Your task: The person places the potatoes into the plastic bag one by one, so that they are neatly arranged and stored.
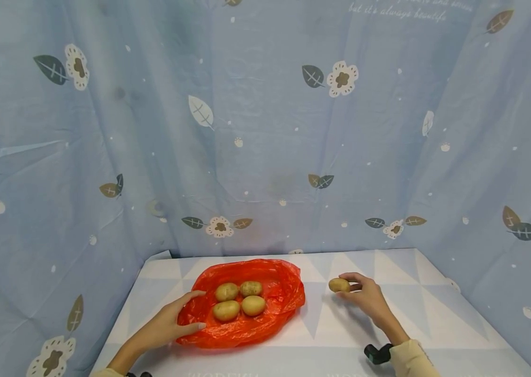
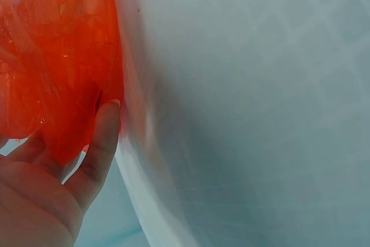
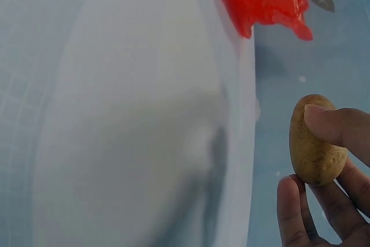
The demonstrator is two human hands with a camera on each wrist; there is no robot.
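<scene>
A red plastic bag [image 1: 275, 324] lies spread on the table, its rim around several potatoes [image 1: 226, 310]. My left hand [image 1: 167, 323] grips the bag's left side, thumb towards the near edge and fingers farther back. In the left wrist view, the thumb [image 2: 104, 137] presses against the crinkled red plastic [image 2: 63, 73], and the other fingers are partly hidden behind it. To the right of the bag, my right hand [image 1: 364, 298] pinches a single potato [image 1: 339, 285], held above the table. The right wrist view shows the thumb across this potato [image 3: 312, 154], with fingers beneath it.
The table [image 1: 444, 314] wears a cloth of pale blue and white triangles. Behind it and at both sides hangs a blue curtain [image 1: 265, 157] printed with leaves and flowers. A dark wrist device [image 1: 377, 354] sits by the right sleeve.
</scene>
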